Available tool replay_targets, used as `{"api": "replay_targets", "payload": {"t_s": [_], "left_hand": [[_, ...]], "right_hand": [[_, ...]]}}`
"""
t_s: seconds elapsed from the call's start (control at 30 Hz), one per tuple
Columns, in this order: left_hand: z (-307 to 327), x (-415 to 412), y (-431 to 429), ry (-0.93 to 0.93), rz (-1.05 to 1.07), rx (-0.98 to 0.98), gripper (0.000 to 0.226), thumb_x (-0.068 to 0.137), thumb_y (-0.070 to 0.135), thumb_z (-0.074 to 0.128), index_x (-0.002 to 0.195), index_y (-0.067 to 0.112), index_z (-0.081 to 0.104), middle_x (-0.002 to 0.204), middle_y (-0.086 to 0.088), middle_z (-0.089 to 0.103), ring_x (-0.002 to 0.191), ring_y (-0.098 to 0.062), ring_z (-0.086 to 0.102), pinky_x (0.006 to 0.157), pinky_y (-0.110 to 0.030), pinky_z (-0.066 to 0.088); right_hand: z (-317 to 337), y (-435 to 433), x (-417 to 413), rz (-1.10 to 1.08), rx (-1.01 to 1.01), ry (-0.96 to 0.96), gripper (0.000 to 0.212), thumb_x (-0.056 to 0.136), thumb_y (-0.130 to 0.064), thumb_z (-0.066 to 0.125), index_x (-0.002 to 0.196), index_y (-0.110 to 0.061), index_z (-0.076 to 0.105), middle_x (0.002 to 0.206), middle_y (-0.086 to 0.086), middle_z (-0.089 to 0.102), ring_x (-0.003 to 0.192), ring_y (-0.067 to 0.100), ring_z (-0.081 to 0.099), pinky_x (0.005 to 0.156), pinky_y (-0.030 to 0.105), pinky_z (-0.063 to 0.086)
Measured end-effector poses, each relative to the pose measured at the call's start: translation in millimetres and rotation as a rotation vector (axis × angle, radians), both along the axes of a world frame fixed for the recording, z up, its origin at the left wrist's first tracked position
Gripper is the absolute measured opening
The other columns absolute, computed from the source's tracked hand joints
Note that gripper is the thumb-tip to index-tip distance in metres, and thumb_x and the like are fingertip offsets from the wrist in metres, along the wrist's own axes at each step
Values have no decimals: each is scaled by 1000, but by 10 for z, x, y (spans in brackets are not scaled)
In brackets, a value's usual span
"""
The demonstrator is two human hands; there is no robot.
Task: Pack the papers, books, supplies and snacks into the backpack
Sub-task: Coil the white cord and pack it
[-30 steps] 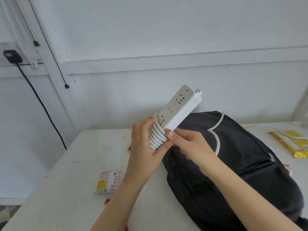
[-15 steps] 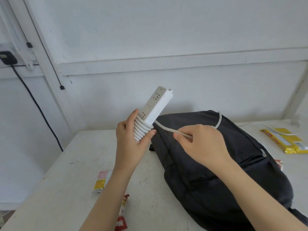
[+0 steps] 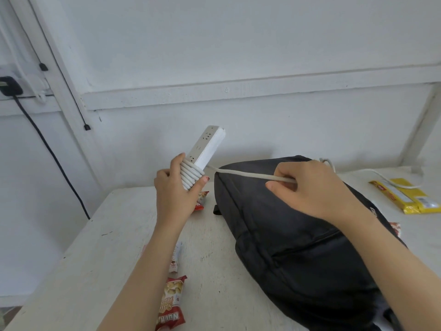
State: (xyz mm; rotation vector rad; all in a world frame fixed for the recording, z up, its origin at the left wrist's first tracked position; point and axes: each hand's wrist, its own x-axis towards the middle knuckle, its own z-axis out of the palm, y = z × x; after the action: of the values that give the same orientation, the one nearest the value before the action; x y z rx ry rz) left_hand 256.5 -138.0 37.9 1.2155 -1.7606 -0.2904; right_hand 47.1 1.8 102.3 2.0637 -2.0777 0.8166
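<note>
My left hand (image 3: 175, 192) grips the lower end of a white power strip (image 3: 207, 145), held upright above the white table (image 3: 83, 259), with several turns of its white cord wound around it. From those coils the cord (image 3: 241, 173) runs taut to the right into my right hand (image 3: 310, 189), which pinches it above the black backpack (image 3: 298, 254). The backpack lies flat on the table with its zip shut. Beyond my right hand the loose cord trails right across the table.
Red snack packets lie on the table: one (image 3: 170, 304) by my left forearm, one (image 3: 201, 199) under my left hand, one (image 3: 229, 229) right of the backpack. A yellow packet (image 3: 405, 197) lies far right. A black cable (image 3: 47, 149) hangs on the left wall.
My right hand left the strip and drew the cord out to the right over the backpack. My left hand moved the strip left; the view shifted, showing more snack packets.
</note>
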Motion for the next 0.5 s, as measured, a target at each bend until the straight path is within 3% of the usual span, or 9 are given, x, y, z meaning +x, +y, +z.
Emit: {"api": "replay_targets", "payload": {"t_s": [0.1, 0.17, 0.33, 0.4, 0.5], "left_hand": [[-21, -86, -13, -53, 18, 7, 72, 77, 44, 70, 136, 28, 31, 115, -8, 40, 105, -17, 39, 74, -25, 41], [-38, -156, -15, -81, 2, 18, 72, 77, 44, 70, 136, 28, 32, 112, -8, 40, 106, -20, 39, 73, -28, 41], [-36, -332, -2, -184, -64, 76, 73, 79, 47, 66, 139, 30, 29, 112, -10, 40, 109, -24, 37, 75, -28, 37], [-10, -410, 24, -213, -99, 94, 80, 79, 48, 65, 143, 32, 21, 112, -9, 39, 109, -24, 37, 75, -28, 37], [24, -521, 76, -228, -208, 40, 104, 75, 52, 69, 144, 43, -9, 105, -5, 41, 100, -19, 39, 76, -27, 34]], "right_hand": [[65, 97, 73, 11, -17, 15, 29, 87, -37, 55, 62, -27, 45, 49, -7, 45, 54, 10, 48, 56, 26, 27], [92, 125, 81, 39, -46, 16, 26, 87, -37, 55, 63, -27, 48, 49, -7, 45, 53, 11, 47, 51, 19, 27], [155, 202, 173, 160, -99, 262, 25, 84, -35, 46, 62, -22, 49, 47, -5, 42, 46, 13, 43, 44, 21, 30], [224, 233, 205, 206, -113, 345, 26, 83, -34, 41, 61, -20, 43, 48, -5, 39, 43, 14, 37, 42, 23, 27], [389, 223, 225, 276, -126, 419, 25, 85, -32, 39, 64, -21, 45, 54, -7, 43, 46, 13, 40, 43, 25, 26]]}}
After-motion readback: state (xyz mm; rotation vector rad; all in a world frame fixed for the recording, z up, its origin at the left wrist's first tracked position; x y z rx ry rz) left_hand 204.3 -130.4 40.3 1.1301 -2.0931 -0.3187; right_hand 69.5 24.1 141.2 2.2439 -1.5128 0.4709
